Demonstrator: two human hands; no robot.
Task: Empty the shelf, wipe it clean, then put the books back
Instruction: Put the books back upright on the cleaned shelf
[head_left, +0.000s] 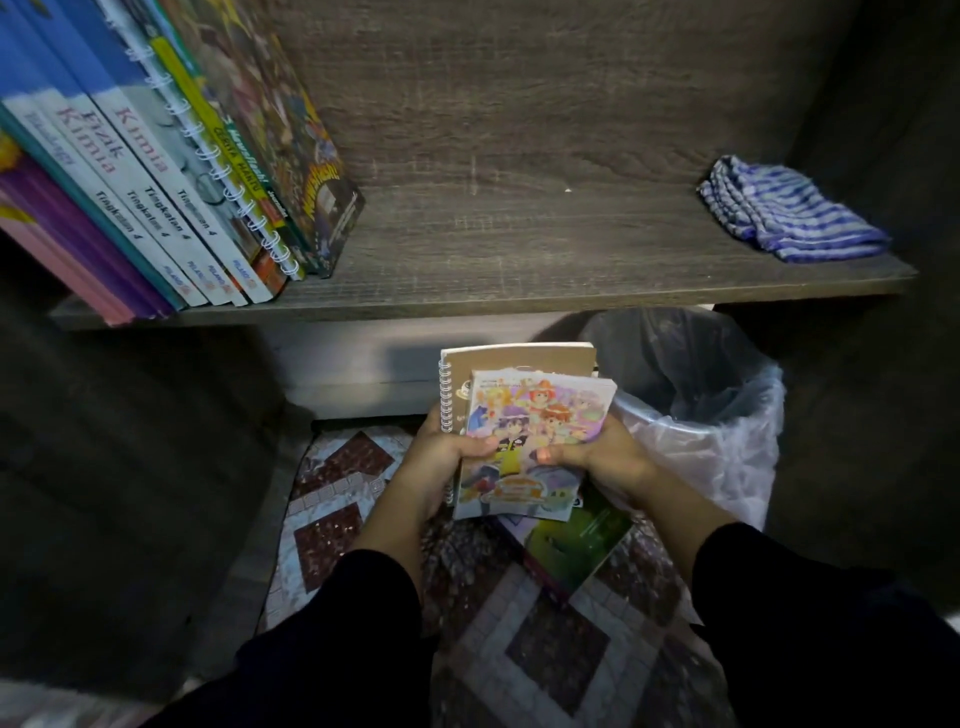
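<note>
Holding a small stack of books below the shelf edge, both hands meet near the middle of the head view. The left hand (441, 462) curls round the left side of the stack, thumb lying across the front cover. The right hand (597, 457) grips the right side, its thumb pressed on the same cover. Foremost in the stack is a small paperback comic with a colourful cartoon cover (530, 441); behind it stands a tan spiral-bound notebook (514, 364), its white wire coil on the left, and it rises above the comic.

Under the hands, on the patterned floor of brown and pale tiles (332, 540), lies a flat book with a green cover (576, 545), partly hidden by the held stack.

Above, the dark grey wood-grain shelf board (519, 249) carries a leaning row of books (171, 182) at its left end: pink and purple spines, white textbooks lettered "Kimia" and "Fizik", a white wire-bound one, a yellow spine and a dark illustrated comic on the right. They tilt to the left. Well apart, at the right end of the board, rests a crumpled blue-and-white striped cloth (784, 213). The stretch of board between them is bare.

Beneath the shelf, just right of the held books, stands a waste bin lined with a clear plastic bag (701, 395). Black sleeves (779, 597) cover both forearms.
</note>
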